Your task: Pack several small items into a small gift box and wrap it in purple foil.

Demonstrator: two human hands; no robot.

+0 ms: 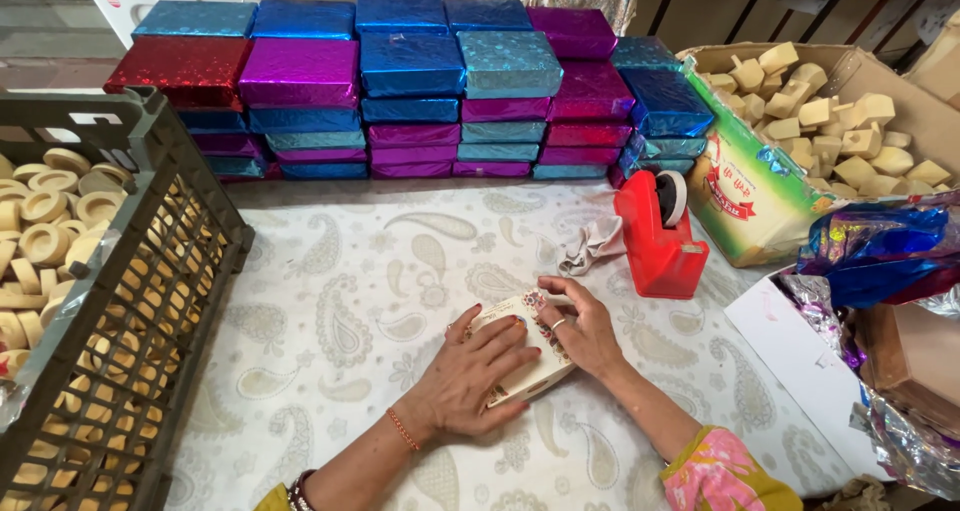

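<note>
Both hands (520, 356) on cream box (535, 371), foil-wrapped stacks (410, 91) behind

Two hands on the table: left hand (470, 376), right hand (580, 331), both on one small cream box (530, 366). One red tape dispenser (658, 236). One dark plastic crate (150, 281) of round pale pieces, too many to count. One cardboard carton (760, 201) of pale blocks, uncountable. Foil-wrapped boxes (410, 63) stacked in roughly six columns; exact total unclear.
</note>
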